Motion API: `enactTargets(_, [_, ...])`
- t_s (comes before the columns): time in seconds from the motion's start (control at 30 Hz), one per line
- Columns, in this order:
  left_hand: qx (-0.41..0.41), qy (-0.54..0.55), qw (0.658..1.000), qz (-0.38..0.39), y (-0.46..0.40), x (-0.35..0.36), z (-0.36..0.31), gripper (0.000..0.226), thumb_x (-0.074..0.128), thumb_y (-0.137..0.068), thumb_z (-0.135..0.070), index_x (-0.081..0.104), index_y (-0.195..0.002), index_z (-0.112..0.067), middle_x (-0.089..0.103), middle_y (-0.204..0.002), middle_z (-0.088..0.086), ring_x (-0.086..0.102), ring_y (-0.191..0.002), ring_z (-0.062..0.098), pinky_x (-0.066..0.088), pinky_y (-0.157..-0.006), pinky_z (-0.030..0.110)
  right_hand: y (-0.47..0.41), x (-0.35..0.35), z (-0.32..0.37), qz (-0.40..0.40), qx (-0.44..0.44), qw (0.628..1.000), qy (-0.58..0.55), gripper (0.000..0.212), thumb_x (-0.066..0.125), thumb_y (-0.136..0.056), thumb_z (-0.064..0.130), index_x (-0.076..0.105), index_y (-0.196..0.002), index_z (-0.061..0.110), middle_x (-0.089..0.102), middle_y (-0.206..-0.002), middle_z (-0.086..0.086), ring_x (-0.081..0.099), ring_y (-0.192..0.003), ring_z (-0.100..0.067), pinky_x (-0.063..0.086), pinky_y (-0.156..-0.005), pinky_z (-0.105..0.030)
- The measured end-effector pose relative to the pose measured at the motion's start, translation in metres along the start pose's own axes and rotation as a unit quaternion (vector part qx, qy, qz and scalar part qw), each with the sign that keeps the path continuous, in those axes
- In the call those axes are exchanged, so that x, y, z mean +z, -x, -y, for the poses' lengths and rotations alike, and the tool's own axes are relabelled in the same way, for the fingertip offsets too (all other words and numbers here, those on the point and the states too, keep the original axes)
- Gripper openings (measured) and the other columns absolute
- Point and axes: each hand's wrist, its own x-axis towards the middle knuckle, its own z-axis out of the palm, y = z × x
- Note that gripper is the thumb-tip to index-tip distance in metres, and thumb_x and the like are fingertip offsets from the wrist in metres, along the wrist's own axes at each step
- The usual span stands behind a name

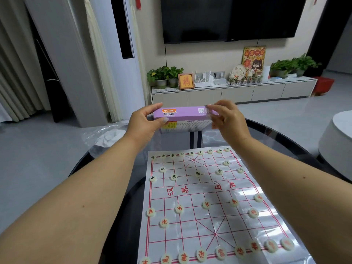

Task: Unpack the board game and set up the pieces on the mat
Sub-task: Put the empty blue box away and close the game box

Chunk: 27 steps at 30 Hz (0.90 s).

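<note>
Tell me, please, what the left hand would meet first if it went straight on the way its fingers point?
The purple box: the left hand already grips its left end, fingers pointing right along it. Beyond lies the right hand.

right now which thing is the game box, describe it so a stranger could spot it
Start at the round dark glass table with the red-lined mat. Beyond the mat's far edge, both hands hold the box up. It is the only purple thing there.

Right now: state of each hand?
Left hand: grips the left end of the purple box, held above the table.
Right hand: pinches the box's right end.
</note>
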Motion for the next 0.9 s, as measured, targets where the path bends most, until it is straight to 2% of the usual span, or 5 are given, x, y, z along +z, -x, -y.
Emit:
enactTargets(0.13, [0.013, -0.027, 0.999, -0.015, 0.000, 0.002, 0.002, 0.050, 0.071, -0.082, -0.007, 0.058, -0.129, -0.015, 0.062, -0.120, 0.002, 0.060, -0.105, 0.013, 0.055, -0.075, 0.016, 0.002, 0.001, -0.003, -0.002, -0.023, 0.999, 0.041, 0.033, 0.058, -0.091, 0.012, 0.062, -0.124, 0.010, 0.051, -0.120, -0.012, 0.059, -0.077, -0.023, 0.057, -0.069, -0.042])
enactTargets(0.5, [0.007, 0.005, 1.000, 0.003, -0.001, 0.003, 0.000, 0.044, 0.067, -0.085, -0.010, 0.059, -0.129, -0.013, 0.061, -0.119, 0.004, 0.066, -0.102, 0.022, 0.060, -0.076, 0.031, 0.003, 0.002, -0.011, 0.005, -0.027, 0.998, 0.053, 0.021, 0.050, -0.097, 0.024, 0.062, -0.114, 0.026, 0.050, -0.111, 0.005, 0.055, -0.069, -0.002, 0.051, -0.060, -0.027])
enactTargets(0.63, [0.010, -0.007, 1.000, 0.001, -0.001, 0.002, 0.002, 0.045, 0.067, -0.085, -0.009, 0.059, -0.128, -0.015, 0.060, -0.121, 0.004, 0.065, -0.104, 0.022, 0.059, -0.076, 0.031, 0.005, -0.001, -0.003, 0.005, -0.012, 0.998, 0.057, 0.023, 0.052, -0.095, 0.030, 0.063, -0.113, 0.021, 0.054, -0.112, -0.002, 0.058, -0.079, -0.019, 0.050, -0.067, -0.042])
enactTargets(0.77, [0.011, -0.007, 1.000, 0.000, -0.001, 0.000, 0.002, 0.045, 0.067, -0.085, -0.007, 0.059, -0.128, -0.015, 0.059, -0.121, 0.003, 0.063, -0.107, 0.024, 0.059, -0.074, 0.026, 0.006, -0.002, 0.003, 0.030, 0.014, 0.998, 0.060, 0.037, 0.044, -0.093, 0.029, 0.058, -0.126, 0.017, 0.050, -0.125, -0.011, 0.058, -0.095, -0.030, 0.052, -0.078, -0.045])
enactTargets(0.9, [0.011, -0.008, 1.000, 0.006, -0.001, -0.002, 0.003, 0.045, 0.068, -0.084, -0.006, 0.059, -0.128, -0.014, 0.059, -0.122, 0.004, 0.062, -0.108, 0.025, 0.058, -0.074, 0.025, 0.007, 0.000, -0.002, 0.028, -0.009, 0.998, 0.063, 0.034, 0.052, -0.095, 0.021, 0.057, -0.127, 0.013, 0.049, -0.126, -0.012, 0.059, -0.097, -0.031, 0.055, -0.074, -0.045])
